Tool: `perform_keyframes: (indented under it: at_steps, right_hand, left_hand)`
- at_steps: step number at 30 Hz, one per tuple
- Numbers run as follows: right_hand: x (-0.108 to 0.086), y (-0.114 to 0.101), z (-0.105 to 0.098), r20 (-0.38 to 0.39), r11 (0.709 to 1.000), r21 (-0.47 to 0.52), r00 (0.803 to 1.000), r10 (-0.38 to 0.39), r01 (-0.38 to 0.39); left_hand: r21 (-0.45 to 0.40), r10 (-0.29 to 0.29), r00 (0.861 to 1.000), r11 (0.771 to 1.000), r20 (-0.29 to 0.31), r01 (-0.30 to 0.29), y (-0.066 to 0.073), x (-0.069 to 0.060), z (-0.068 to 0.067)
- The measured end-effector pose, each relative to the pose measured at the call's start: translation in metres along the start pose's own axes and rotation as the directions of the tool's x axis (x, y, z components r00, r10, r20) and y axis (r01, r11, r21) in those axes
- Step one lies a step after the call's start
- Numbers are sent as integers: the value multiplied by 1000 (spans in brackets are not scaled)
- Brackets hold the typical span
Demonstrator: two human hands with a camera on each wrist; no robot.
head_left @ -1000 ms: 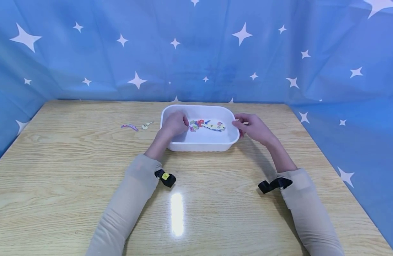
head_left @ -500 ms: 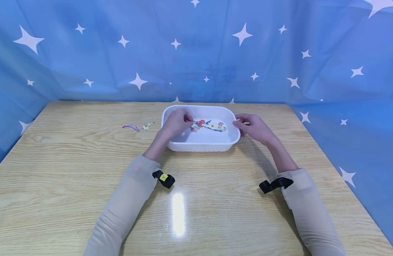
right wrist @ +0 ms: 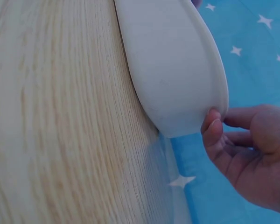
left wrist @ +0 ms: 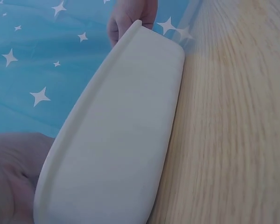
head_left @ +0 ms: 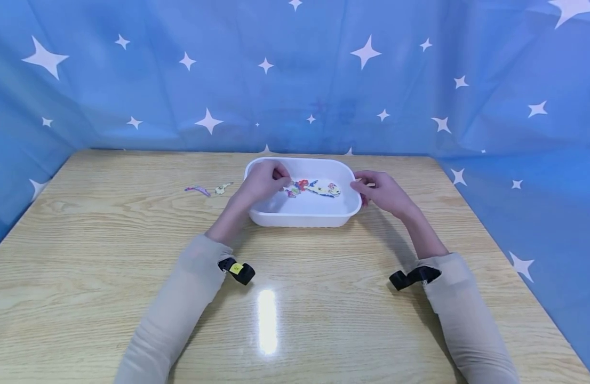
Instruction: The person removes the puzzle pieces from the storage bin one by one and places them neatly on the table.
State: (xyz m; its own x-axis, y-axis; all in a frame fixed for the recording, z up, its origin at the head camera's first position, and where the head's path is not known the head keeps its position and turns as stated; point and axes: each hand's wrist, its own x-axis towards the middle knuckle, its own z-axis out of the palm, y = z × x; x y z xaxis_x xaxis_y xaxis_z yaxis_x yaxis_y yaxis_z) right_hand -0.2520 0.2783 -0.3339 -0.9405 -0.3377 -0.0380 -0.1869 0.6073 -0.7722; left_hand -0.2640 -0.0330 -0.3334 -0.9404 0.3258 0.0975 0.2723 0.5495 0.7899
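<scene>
A white plastic tub (head_left: pixel 304 220) stands on the table, holding several small colourful flat cutouts, including a long pale-yellow one (head_left: pixel 324 190) and a red one (head_left: pixel 302 184). My left hand (head_left: pixel 265 180) reaches over the tub's left end, its bent fingertips just above the leftmost cutouts. Whether a piece is between those fingers is hidden; in the left wrist view the tub wall (left wrist: pixel 112 121) covers the fingertips. With thumb and fingers, my right hand (head_left: pixel 379 192) grips the tub's right rim, as the right wrist view also shows at the tub's end (right wrist: pixel 172 70).
To the left of the tub, a curved purple-pink cutout (head_left: pixel 197 190) and a pale yellow cutout (head_left: pixel 223 188) lie on the wooden table (head_left: pixel 132 240). Behind the table's back edge hangs a blue curtain (head_left: pixel 304 90) with white stars.
My left hand's fingertips have lifted slightly and shifted right inside the tub; its forearm has swung a little to the left. My right hand and the tub stay almost where they were.
</scene>
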Motion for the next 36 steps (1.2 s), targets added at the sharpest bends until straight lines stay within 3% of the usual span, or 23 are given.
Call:
perform_keyframes:
  at_steps: [15,26,36]
  right_hand:
    - [-1,-2,1,-6,1000,-15,1000,8,-9]
    - [-2,-4,1,3,1000,8,1000,3,-3]
    - [-2,-3,1,0,1000,3,1000,-7,7]
  left_hand:
    - [-103,83,994,991,-70,-90,-16,-25,-28]
    - [-167,56,992,983,-113,-74,-24,-43,-50]
    - [-181,7,989,983,-146,-34,-43,-60,-69]
